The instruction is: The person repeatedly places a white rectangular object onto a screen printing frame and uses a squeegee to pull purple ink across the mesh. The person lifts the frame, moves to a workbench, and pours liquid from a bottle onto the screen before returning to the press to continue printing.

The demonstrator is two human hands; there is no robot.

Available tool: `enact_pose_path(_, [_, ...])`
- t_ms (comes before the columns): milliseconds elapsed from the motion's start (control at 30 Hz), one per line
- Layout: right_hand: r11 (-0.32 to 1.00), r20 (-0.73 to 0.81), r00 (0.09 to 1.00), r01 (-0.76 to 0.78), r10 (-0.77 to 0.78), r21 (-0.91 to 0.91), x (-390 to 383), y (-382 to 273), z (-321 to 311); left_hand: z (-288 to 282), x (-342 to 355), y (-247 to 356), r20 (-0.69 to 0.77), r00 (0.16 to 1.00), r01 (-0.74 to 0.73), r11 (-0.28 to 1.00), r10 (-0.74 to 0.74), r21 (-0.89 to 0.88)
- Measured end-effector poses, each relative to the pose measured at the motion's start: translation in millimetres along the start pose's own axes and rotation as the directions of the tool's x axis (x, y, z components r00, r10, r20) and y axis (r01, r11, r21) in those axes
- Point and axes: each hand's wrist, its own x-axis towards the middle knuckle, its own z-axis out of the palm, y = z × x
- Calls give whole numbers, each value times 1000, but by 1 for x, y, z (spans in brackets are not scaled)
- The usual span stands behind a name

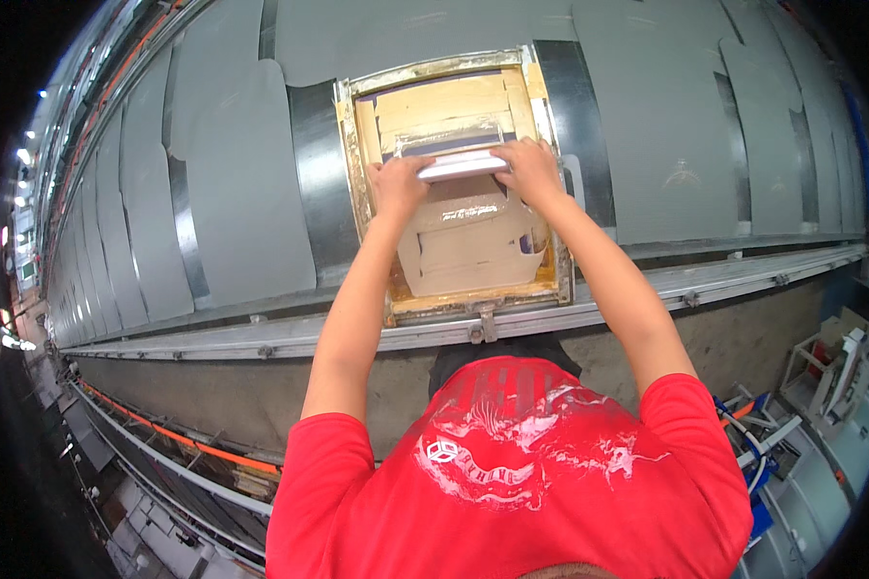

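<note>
My left hand (402,179) and my right hand (523,169) grip the two ends of a long, pale bar-shaped squeegee (462,164). The squeegee lies across the middle of a metal-edged screen frame (541,96) with tan tape around its inner border. Wet-looking beige ink or paste (459,253) covers the lower part of the screen, and a smaller glossy patch shows above the squeegee. The frame sits on the long work bed, with a clamp (486,324) at its near edge. The bar hides part of the screen beneath it.
Grey sheets (222,174) line the long bed on both sides of the frame, with dark shiny strips between them. A metal rail (695,290) runs along the near edge. Below are an orange hose (203,444) at left and white-framed equipment with blue parts (821,367) at right.
</note>
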Motion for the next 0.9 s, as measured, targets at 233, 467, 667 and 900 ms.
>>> enact_pose_path(233, [996,119,993,-15,4,91,-118,-27,8,11,-130,23,20,998,-54,998,55,-39])
enact_pose_path(467, [858,-270,833,-390,484,335,-75,86,-3,10,-153,34,-91,988,-125,992,127,32])
enact_pose_path(667, [772,-300,762,-383,574,507,-39,87,7,7,-172,27,-105,989,-106,994,104,-12])
enact_pose_path(900, [783,-385,741,-298,551,546,-10,-10,18,-37,-201,-14,-78,996,-35,999,33,-27])
